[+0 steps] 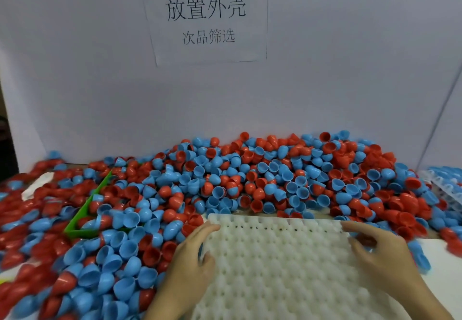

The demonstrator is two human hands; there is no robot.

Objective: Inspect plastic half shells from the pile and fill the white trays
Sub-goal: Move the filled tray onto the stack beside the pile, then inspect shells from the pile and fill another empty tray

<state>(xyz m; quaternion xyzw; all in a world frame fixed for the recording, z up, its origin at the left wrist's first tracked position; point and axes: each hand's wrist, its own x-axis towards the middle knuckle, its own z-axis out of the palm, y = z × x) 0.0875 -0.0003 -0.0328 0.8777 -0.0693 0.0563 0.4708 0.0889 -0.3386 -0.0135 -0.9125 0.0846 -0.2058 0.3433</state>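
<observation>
Left hand [192,252] curls its fingers over the white tray's [275,264] left edge, and the right hand [375,249] grips the right edge. The tray lies flat at lower centre, long axis running away up-frame. The red and blue shell pile [225,177] crowds its far edge, green bin [85,209] at left.

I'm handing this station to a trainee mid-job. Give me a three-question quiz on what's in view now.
1. True or false: the white tray already holds shells.
2. What grips the tray's side edges? A) both hands B) left hand only C) right hand only
3. What colour is the bin half-buried in the pile of shells?

Key: 1 false; 2 A; 3 green.
</observation>
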